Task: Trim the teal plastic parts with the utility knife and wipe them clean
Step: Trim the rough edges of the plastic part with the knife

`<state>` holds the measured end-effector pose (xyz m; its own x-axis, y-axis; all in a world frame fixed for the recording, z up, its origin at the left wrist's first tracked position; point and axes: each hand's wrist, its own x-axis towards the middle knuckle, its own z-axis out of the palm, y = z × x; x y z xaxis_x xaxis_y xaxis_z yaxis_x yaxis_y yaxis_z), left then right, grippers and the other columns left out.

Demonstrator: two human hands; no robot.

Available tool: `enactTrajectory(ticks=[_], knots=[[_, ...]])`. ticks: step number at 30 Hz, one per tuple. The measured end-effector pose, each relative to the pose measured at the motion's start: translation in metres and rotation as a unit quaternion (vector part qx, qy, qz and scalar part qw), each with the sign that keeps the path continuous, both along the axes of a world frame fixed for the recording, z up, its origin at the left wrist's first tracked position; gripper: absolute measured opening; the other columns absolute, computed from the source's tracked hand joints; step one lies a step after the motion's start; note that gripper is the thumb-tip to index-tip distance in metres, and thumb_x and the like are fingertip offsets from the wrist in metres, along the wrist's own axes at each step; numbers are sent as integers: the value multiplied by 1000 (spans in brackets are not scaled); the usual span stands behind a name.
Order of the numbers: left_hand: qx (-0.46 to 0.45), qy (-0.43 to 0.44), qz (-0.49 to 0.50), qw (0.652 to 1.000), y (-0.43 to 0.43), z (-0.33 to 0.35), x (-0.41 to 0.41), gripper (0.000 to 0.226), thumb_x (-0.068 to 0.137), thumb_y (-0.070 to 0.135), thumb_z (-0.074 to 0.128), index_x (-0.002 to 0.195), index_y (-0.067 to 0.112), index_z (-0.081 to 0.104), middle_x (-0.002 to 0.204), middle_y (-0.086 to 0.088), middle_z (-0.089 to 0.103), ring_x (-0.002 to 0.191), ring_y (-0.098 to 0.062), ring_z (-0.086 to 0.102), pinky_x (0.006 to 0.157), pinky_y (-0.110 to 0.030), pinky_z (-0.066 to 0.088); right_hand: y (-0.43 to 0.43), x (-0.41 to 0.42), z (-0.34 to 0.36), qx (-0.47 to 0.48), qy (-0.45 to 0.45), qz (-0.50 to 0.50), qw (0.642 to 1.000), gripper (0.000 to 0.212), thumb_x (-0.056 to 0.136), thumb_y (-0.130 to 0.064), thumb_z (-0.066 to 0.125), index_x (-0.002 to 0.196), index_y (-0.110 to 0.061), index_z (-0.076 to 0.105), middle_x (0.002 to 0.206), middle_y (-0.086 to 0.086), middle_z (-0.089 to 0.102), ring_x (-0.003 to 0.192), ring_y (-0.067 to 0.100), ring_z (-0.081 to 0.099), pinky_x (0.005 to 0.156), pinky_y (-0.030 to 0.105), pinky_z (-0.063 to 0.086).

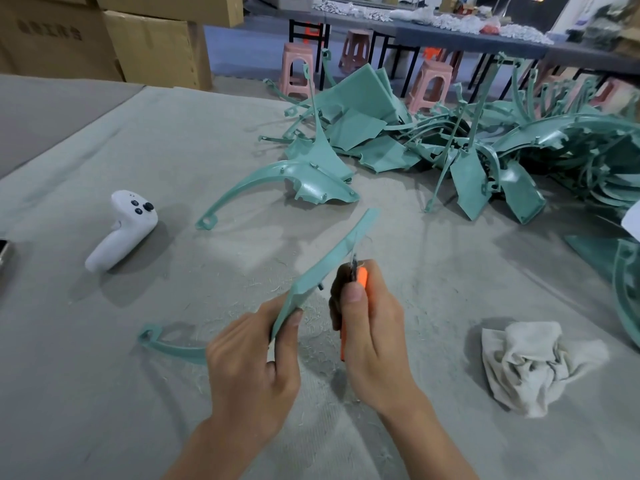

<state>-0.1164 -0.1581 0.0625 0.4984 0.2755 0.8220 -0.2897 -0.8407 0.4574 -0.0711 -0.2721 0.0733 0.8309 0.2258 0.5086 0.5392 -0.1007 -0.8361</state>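
The teal part (322,268) is up off the counter (450,271), tilted, its long curved strip rising up and to the right; its looped far end lies low at the left, on or just above the grey surface (hard to tell which). The left hand (252,355) has it, grip closed round the lower stretch, thumb pressed along the edge. Right beside it, the right hand (374,327) is wrapped tight round the orange utility knife (362,278), thumb on top of the handle; the blade tip meets the strip's near edge just above the knuckles. Thin pale shavings (311,317) litter the cloth beneath both hands.

Out to the right, a crumpled off-white rag (533,365) sits well apart from the hands; ahead, one teal part (304,178) lies alone on the counter, and behind it a tangled heap of teal parts (485,140) sprawls to the right edge. Over on the left rests a white handheld controller (121,230). Beyond the counter: cardboard boxes (156,46) stacked at the left, pink stools (294,67) under a long table in the background.
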Motion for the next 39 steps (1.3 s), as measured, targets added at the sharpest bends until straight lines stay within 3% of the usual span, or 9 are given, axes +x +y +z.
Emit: enactTrajectory(ticks=[7, 12, 16, 21, 25, 29, 32, 36, 39], knots=[[13, -13, -8, 1000, 1, -3, -1, 50, 104, 30, 36, 77, 0, 65, 65, 16, 31, 62, -15, 40, 72, 7, 24, -4, 13, -1, 6, 72, -66, 995, 44, 98, -61, 30, 78, -22, 39, 62, -7, 41, 56, 27, 41, 53, 53, 39], [0, -11, -7, 1000, 2, -2, -1, 30, 104, 33, 34, 92, 15, 55, 48, 4, 46, 63, -15, 42, 69, 5, 25, 1, 4, -2, 0, 22, -15, 1000, 43, 99, -64, 31, 81, -26, 40, 65, 4, 41, 54, 27, 39, 50, 50, 36], [6, -41, -12, 999, 1, -1, -2, 31, 104, 30, 37, 88, 11, 55, 63, 16, 31, 61, -13, 40, 73, 6, 25, -3, 17, -2, 17, 89, -66, 994, 48, 96, -67, 30, 79, -22, 38, 62, -8, 40, 56, 20, 39, 52, 53, 39], [1, -22, -13, 1000, 2, -2, -2, 31, 104, 32, 35, 90, 14, 55, 48, 3, 46, 62, -15, 41, 71, 6, 25, 0, 8, -2, 15, 34, -13, 999, 45, 98, -65, 32, 79, -25, 40, 64, 0, 40, 54, 26, 38, 50, 49, 36], [9, -35, -21, 999, 1, 0, -2, 25, 104, 31, 36, 91, 17, 52, 62, 22, 31, 60, -11, 39, 70, 6, 25, -4, 20, 2, 38, 104, -58, 992, 50, 96, -59, 32, 79, -13, 38, 63, -3, 35, 56, 26, 34, 51, 52, 34], [0, -44, -35, 998, 1, -5, -3, 23, 103, 29, 40, 95, 13, 55, 52, 8, 44, 58, -7, 40, 69, 4, 28, -8, 17, 1, 29, 70, -51, 996, 53, 98, -63, 33, 78, -14, 37, 61, -3, 36, 55, 32, 35, 48, 51, 35], [-4, -41, -38, 998, 2, -4, -3, 24, 103, 30, 40, 94, 14, 55, 59, 15, 36, 59, -6, 38, 68, 5, 27, -3, 16, 3, 19, 63, -45, 997, 49, 98, -63, 32, 77, -20, 38, 61, -9, 38, 54, 29, 37, 49, 49, 36], [-2, -42, -33, 999, 1, -3, -4, 23, 104, 31, 39, 93, 16, 54, 63, 13, 33, 60, -9, 40, 70, 6, 27, -12, 23, 2, 46, 110, -66, 991, 56, 95, -58, 33, 79, -5, 38, 64, -1, 36, 57, 35, 35, 51, 47, 33], [-3, -43, -44, 998, 1, -5, -3, 24, 104, 30, 40, 97, 14, 55, 62, 17, 40, 60, -9, 42, 70, 5, 28, -9, 17, 1, 37, 74, -33, 996, 51, 97, -62, 34, 77, -15, 38, 61, -10, 37, 53, 21, 34, 47, 45, 33]])
